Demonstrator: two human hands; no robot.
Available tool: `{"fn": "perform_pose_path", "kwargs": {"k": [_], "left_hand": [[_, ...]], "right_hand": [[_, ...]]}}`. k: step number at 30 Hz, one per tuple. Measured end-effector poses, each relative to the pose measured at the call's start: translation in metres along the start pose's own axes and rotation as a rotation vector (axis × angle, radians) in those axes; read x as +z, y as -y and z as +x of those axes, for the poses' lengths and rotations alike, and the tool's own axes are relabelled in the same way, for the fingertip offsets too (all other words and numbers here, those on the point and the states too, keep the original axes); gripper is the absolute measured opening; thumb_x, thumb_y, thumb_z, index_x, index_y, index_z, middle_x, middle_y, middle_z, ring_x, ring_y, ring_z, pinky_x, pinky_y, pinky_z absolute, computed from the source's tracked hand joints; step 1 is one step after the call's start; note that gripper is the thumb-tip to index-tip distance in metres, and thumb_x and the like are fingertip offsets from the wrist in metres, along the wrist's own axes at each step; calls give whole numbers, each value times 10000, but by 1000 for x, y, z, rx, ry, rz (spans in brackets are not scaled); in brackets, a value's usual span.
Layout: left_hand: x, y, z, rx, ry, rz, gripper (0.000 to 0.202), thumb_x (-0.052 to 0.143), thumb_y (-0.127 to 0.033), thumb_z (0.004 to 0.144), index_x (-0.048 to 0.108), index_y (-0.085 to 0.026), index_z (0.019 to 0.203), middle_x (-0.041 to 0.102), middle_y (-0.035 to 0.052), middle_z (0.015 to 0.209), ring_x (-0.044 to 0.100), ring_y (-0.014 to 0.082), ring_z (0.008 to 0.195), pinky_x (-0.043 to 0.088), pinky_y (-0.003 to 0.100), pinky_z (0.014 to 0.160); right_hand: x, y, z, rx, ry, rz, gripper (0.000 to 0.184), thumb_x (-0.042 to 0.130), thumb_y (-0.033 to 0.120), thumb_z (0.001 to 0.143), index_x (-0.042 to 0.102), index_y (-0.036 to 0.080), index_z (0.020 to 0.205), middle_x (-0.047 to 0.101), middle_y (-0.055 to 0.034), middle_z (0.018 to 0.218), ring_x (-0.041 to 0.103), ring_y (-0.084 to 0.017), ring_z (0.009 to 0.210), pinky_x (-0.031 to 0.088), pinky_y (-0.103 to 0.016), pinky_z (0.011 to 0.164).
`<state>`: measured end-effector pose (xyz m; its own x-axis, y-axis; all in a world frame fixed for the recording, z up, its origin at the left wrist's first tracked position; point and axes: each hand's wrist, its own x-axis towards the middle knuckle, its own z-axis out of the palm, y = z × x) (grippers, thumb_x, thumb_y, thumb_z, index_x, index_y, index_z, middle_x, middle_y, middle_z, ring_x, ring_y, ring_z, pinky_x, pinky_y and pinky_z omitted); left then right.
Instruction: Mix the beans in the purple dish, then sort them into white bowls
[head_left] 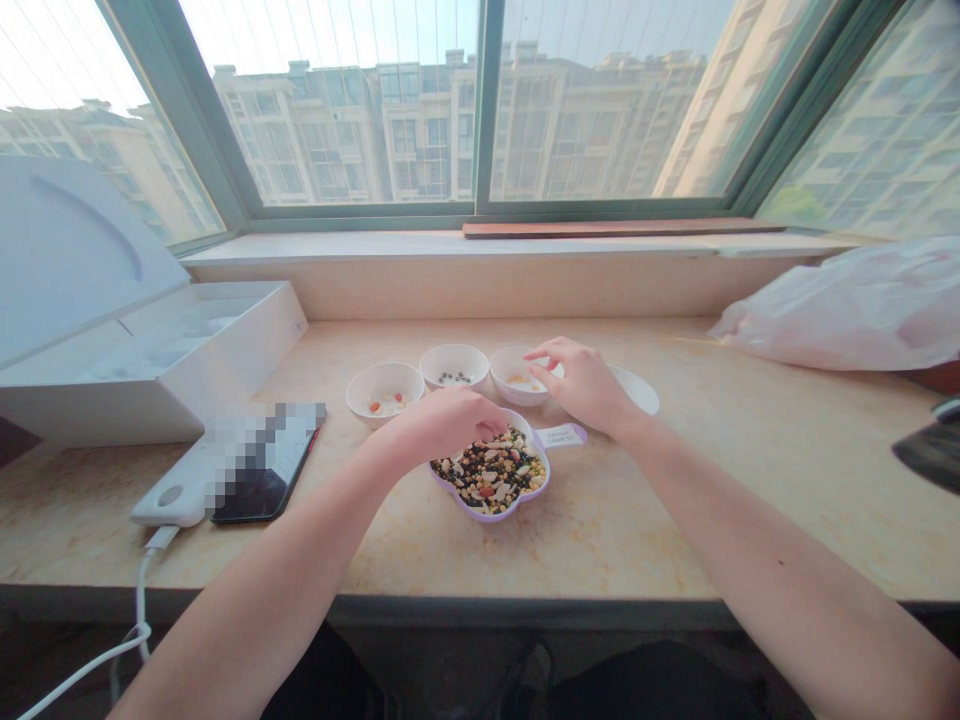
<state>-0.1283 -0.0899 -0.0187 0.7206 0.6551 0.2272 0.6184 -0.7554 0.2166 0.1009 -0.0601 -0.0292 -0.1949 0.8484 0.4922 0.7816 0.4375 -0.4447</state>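
A purple-rimmed, scalloped bowl [489, 518] with a short handle holds a mix of dark and yellow beans, peanuts and pale seeds. My left hand [454, 418] reaches over its far left part, fingers curled down at the mix; anything between the fingertips is hidden. Over the third small white bowl [517, 398], which has some yellowish pieces inside, hovers my right hand [581, 378] with thumb and index finger apart. Dark beans lie in the second white bowl [454, 352], reddish and pale pieces in the first [360, 385]. Another white dish [641, 390] is partly covered by my right wrist.
At left stand an open white box [225, 330], a white power bank [174, 492] with a cable [141, 590], and a black phone [262, 480]. A plastic bag [855, 310] lies at right, with a dark object [934, 445] nearer. The counter's front edge runs below the bowls.
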Motion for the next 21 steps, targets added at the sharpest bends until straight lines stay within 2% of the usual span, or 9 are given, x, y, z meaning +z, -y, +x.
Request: {"fn": "perform_pose_path", "kwargs": {"k": [2, 4, 7, 9, 11, 16, 19, 21], "left_hand": [[-3, -1, 1, -37, -57, 10, 227, 590, -156, 929, 786, -247, 861, 764, 2, 772, 685, 149, 693, 457, 243, 652], [-4, -1, 3, -92, -194, 1, 205, 587, -189, 955, 786, -238, 943, 775, 14, 808, 699, 158, 735, 484, 254, 696], [-3, 0, 4, -124, -394, -22, 210, 571, -240, 995, 772, -235, 1053, 787, 30, 887, 709, 159, 799, 518, 267, 763], [-1, -1, 4, -92, -445, -30, 221, 555, -246, 1010, 763, -230, 1083, 778, 37, 898, 702, 154, 810, 527, 266, 774], [2, -2, 5, -37, -429, -47, 237, 534, -209, 1014, 754, -229, 1100, 753, 27, 860, 687, 141, 783, 521, 250, 743], [4, -7, 4, 3, -355, -90, 294, 504, -159, 1015, 737, -230, 1181, 735, 26, 857, 681, 135, 769, 511, 237, 706], [1, -7, 4, -68, -310, -95, 375, 525, -207, 1013, 631, -212, 1373, 775, 59, 955, 714, 166, 820, 543, 277, 756], [0, -5, 4, -140, -277, -100, 436, 536, -208, 998, 573, -174, 1431, 785, 87, 1024, 727, 186, 869, 558, 300, 788]], "right_hand": [[-2, 5, -1, 44, -10, 70, 189, 632, 243, 911, 784, 173, 998, 760, -109, 1100, 656, -215, 815, 509, -407, 858], [-5, 12, -2, 124, 46, 214, 184, 651, 267, 894, 784, 172, 981, 771, -98, 1027, 640, -188, 748, 520, -370, 778], [-8, 23, -5, 261, 321, 560, 259, 697, 394, 871, 777, 175, 986, 752, -74, 904, 585, -137, 620, 473, -283, 568], [-7, 29, -8, 307, 503, 782, 357, 728, 505, 840, 770, 173, 963, 733, -74, 903, 558, -113, 585, 417, -243, 478], [-3, 33, -11, 324, 575, 928, 421, 763, 572, 798, 761, 169, 919, 720, -78, 941, 564, -103, 605, 399, -218, 453], [6, 37, -16, 368, 529, 1056, 430, 826, 581, 738, 748, 178, 869, 692, -46, 886, 548, -92, 636, 385, -198, 475], [6, 36, -16, 321, 484, 965, 439, 781, 603, 777, 761, 170, 851, 644, -22, 729, 494, -100, 591, 363, -226, 488], [3, 34, -14, 271, 402, 788, 426, 734, 588, 824, 783, 170, 889, 629, -15, 664, 478, -114, 567, 365, -256, 506]]}}
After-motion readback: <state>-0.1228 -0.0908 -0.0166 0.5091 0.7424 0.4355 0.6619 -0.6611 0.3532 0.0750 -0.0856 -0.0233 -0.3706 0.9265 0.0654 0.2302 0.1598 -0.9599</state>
